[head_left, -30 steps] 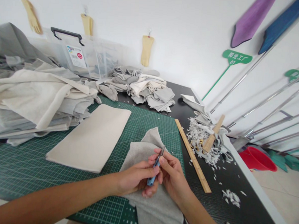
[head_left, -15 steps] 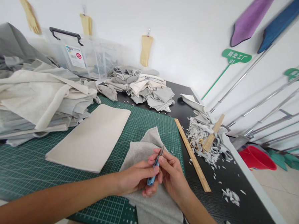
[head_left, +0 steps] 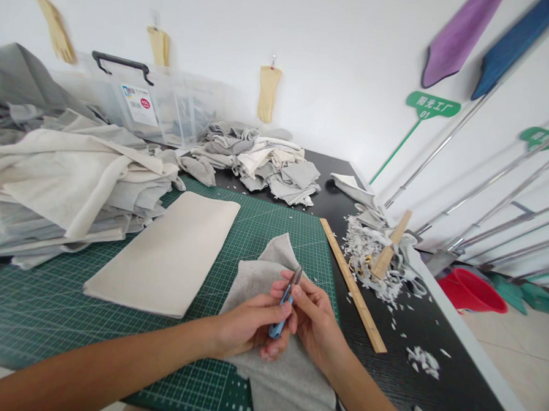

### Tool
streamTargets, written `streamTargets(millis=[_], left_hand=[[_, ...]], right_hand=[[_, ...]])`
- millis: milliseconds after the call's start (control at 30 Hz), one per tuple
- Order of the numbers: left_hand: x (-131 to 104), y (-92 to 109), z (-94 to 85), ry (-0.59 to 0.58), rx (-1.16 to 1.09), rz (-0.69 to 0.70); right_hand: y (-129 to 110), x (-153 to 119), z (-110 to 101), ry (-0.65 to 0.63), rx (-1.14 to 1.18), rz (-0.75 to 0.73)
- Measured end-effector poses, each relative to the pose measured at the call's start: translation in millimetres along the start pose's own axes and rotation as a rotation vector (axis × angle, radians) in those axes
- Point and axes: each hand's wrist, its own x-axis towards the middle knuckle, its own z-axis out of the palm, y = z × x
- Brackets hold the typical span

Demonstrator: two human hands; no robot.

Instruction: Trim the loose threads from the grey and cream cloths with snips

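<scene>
A small pair of thread snips [head_left: 284, 310] with blue handles and dark blades lies between my two hands, tips pointing up and away. My left hand [head_left: 261, 324] is closed on the handles, its thumb resting along them. Near the blades, the thumb and fingers of my right hand [head_left: 316, 309] are closed around the upper part of the snips. Underneath both hands lies a grey cloth [head_left: 288, 384], partly folded and hanging toward the near edge. A folded cream cloth [head_left: 166, 255] lies flat to the left on the green cutting mat [head_left: 226, 246].
Cloth piles stand at the left [head_left: 73, 176] and back [head_left: 267, 162]. A clear lidded box [head_left: 182, 112] is behind them. A wooden ruler [head_left: 353, 283] lies right of the mat, beside a heap of scraps [head_left: 373, 260] with another wooden strip [head_left: 392, 245]. A red bucket [head_left: 472, 289] is at far right.
The snips have tilted very slightly between the fingers. Both hands and the cloth stay in nearly the same place.
</scene>
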Motion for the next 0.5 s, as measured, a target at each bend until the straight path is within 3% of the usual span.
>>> streamTargets(millis=[500], left_hand=[[-1.0, 2.5, 3.3, 0.009, 0.0, -0.009]], right_hand=[[4.8, -1.8, -3.6, 0.016, 0.06, 0.013]])
